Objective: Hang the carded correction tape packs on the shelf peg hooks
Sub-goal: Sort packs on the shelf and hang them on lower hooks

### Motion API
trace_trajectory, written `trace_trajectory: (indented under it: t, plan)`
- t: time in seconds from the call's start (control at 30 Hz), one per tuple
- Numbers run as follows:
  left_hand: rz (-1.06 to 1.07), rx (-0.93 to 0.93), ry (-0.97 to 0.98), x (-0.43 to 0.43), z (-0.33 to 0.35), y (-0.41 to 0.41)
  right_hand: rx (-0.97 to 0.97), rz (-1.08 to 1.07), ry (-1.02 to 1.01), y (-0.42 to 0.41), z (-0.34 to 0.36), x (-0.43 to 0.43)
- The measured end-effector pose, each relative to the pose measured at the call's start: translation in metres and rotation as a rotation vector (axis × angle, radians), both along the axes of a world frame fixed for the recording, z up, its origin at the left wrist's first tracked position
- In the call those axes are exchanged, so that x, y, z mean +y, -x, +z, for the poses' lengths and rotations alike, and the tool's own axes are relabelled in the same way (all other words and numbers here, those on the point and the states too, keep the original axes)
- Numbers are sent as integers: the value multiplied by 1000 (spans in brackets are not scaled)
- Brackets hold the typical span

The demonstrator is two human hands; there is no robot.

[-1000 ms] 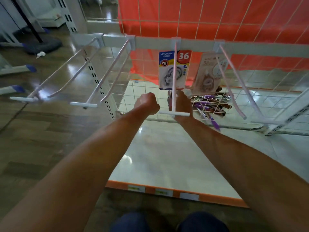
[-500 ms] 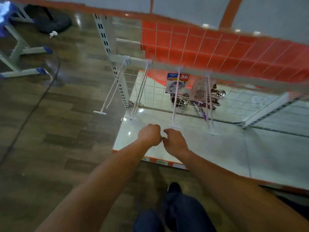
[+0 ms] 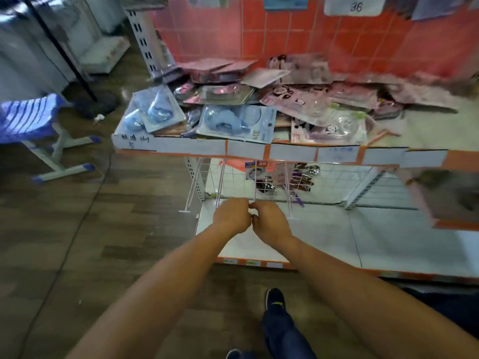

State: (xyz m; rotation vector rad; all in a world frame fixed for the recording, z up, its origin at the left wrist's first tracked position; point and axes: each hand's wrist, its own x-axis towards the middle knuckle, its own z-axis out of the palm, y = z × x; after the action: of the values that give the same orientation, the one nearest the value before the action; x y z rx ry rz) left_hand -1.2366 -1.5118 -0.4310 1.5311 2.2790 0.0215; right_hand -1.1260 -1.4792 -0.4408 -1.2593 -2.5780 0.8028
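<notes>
head view: left grip and right grip both curled into fists, knuckles touching, nothing seen held, just before peg tip. two hung packs far back on pegs; pile of loose packs on shelf above.

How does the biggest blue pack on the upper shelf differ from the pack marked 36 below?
The blue pack lies flat in a pile on the upper shelf; the pack marked 36 hangs upright on a peg hook. The blue pack's card is pale blue; the pack marked 36 has a red corner. Both are carded packs.
</notes>
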Motion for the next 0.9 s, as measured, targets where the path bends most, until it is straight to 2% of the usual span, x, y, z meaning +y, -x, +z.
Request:
trace_trajectory:
  t: [0.2, 0.3, 0.5, 0.6, 0.73, 0.9]
  plan:
    - [-41, 37, -136, 8, 81, -16, 80, -87, -74, -15, 64, 8]
    - [-53, 12, -256, 20, 113, -31, 197, -105, -121, -22, 89, 18]
    - [-36, -27, -449, 66, 155, -45, 280, -157, -234, -36, 128, 70]
    - [-25, -32, -455, 93, 169, -48, 292, -211, -269, -42, 148, 103]
    - [20, -23, -386, 121, 178, -46, 198, -174, -260, -48, 161, 146]
    - [69, -32, -325, 139, 176, -44, -54, -131, -230, -42, 158, 186]
